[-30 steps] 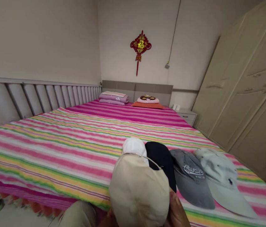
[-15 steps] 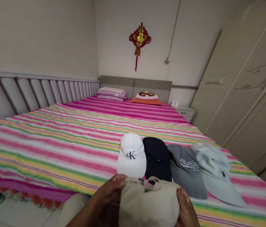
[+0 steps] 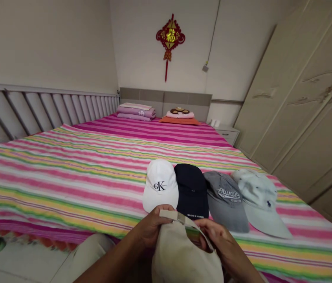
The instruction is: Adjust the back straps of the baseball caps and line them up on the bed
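A beige baseball cap is held low in front of me, its back opening and adjusting strap towards the top. My left hand grips the cap's edge at the left end of the strap. At the opening's right side, the fingers of my right hand are closed on the strap. Just beyond, a row of caps lies on the bed: a white cap with CK lettering, a black cap, a grey cap and a pale cap with a small dark logo.
The bed wears a striped sheet. Folded purple bedding and a pink pile lie by the headboard. A slatted rail runs along the left; a wardrobe and small nightstand stand right.
The beige cap has turned so its strap and opening show more. My right hand has moved from the cap's right side up to the strap. The view has shifted slightly.
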The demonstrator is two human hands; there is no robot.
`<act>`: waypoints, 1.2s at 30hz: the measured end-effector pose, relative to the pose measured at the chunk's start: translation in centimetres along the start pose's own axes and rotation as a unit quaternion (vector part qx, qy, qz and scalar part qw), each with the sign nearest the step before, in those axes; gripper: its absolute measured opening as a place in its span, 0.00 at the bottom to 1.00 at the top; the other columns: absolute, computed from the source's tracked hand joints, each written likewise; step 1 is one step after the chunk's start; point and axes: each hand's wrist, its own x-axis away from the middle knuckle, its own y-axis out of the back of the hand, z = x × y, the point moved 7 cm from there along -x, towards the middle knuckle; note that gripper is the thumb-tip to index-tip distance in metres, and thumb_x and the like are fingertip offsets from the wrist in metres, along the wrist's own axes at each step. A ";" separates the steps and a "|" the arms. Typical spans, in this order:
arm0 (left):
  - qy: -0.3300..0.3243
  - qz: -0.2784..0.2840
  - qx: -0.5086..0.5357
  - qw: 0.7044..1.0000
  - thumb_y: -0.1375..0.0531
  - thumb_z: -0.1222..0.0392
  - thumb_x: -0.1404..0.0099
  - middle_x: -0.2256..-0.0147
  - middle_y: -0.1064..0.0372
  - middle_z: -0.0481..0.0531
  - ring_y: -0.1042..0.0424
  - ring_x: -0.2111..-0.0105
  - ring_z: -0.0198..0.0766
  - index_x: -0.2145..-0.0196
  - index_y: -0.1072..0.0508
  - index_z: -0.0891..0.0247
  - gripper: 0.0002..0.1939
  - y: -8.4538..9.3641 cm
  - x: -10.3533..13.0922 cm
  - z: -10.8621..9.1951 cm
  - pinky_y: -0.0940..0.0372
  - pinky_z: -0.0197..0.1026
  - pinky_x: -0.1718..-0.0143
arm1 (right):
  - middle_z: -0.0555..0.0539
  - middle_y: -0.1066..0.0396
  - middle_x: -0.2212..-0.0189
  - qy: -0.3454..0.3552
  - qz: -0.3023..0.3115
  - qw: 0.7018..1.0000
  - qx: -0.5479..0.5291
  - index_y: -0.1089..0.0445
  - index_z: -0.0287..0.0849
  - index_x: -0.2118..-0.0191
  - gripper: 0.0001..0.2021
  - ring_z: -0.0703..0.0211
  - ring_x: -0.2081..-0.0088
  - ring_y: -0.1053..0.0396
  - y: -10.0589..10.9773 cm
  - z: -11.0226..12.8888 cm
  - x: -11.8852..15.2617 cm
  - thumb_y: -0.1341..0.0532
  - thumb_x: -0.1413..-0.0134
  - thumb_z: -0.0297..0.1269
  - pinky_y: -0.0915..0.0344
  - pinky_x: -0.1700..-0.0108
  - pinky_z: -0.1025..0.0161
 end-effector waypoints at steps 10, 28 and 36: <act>0.048 -0.018 -0.163 0.985 0.36 0.66 0.64 0.80 0.35 0.47 0.41 0.82 0.28 0.73 0.28 0.68 0.14 -0.9 0.3 -0.8 0.52 0.32 0.80 | 0.59 0.49 0.89 -0.014 -0.004 1.000 0.024 0.40 0.40 0.77 0.16 0.73 0.86 0.58 -2.1 2.1 -0.9 0.41 0.56 0.49 0.62 0.83 0.70; 0.075 0.000 -0.014 0.997 0.39 0.68 0.61 0.83 0.32 0.51 0.36 0.84 0.30 0.81 0.27 0.71 0.05 -2.2 0.3 1.3 0.44 0.34 0.79 | 0.59 0.49 0.91 -0.001 -0.010 1.000 0.014 0.40 0.40 0.82 0.17 0.73 0.87 0.57 -2.9 2.4 -1.2 0.40 0.59 0.48 0.60 0.83 0.70; 0.042 0.042 -0.012 0.998 0.34 0.64 0.62 0.84 0.35 0.48 0.39 0.84 0.29 0.81 0.30 0.69 0.09 -2.0 0.3 1.7 0.48 0.33 0.81 | 0.58 0.48 0.92 -0.003 -0.004 1.000 -0.002 0.42 0.40 0.83 0.17 0.74 0.87 0.57 -3.4 2.2 -1.3 0.39 0.60 0.48 0.62 0.83 0.70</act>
